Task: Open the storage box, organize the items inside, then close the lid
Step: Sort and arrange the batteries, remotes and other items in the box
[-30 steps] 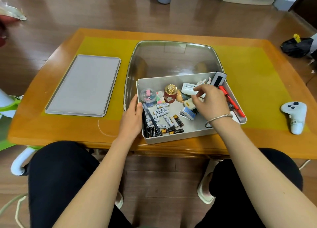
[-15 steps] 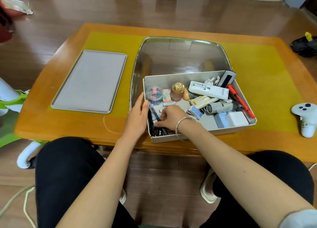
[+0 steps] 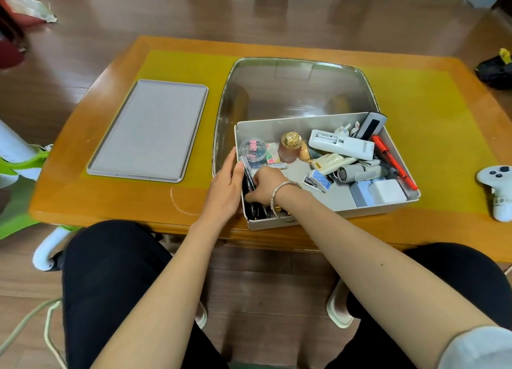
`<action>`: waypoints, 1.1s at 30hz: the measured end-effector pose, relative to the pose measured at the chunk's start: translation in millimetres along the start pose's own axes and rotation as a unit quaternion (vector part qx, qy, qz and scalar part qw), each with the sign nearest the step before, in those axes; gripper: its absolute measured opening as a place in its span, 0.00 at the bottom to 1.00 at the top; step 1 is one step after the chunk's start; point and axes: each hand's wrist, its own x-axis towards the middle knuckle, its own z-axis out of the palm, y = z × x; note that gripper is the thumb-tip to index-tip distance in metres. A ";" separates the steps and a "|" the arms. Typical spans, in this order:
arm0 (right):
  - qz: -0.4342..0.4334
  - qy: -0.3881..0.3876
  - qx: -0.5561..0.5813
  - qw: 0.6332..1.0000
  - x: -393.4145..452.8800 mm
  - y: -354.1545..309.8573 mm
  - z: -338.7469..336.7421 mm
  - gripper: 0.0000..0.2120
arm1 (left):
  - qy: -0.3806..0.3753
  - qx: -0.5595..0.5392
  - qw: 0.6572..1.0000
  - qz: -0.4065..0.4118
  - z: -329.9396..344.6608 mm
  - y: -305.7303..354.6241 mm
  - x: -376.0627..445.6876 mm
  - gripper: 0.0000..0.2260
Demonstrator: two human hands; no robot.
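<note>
Two hands are at work in the near-left corner of the storage box [image 3: 327,203]; the sorting step is judged to be in hand.

Left to right:

- Lid [image 3: 151,130]: off, lying flat on the table [image 3: 116,202] at about nine o'clock from the box, well apart from it. Opening is done; closing is not.
- Left hand [image 3: 225,187]: fingers straight, laid against the outside of the box's left wall, bracing it. It holds nothing.
- Right hand [image 3: 263,187]: inside the box, fingers curled down onto dark pens [image 3: 256,212] and small loose items along the left wall. Whether it pinches one or only gathers them cannot be told; the fingertips are hidden.
- Clear tub of clips [image 3: 252,150] and gold-capped bottle [image 3: 289,147]: upright, toward twelve o'clock of the right hand.
- White remote [image 3: 342,144], stapler [image 3: 317,180], red pen [image 3: 393,162], white blocks [image 3: 383,192]: a loose heap at three o'clock, untidy.

Judgement: the next move calls for aligning the pens against the left wall with the box kept steady, then attention to the right-hand heap before the lid goes back.
</note>
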 end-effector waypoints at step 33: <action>0.221 0.374 -0.043 0.900 -75.9 166.6 -104.7 0.17 | 0.001 0.015 1.000 0.001 1.0 5.3 -1.2 0.22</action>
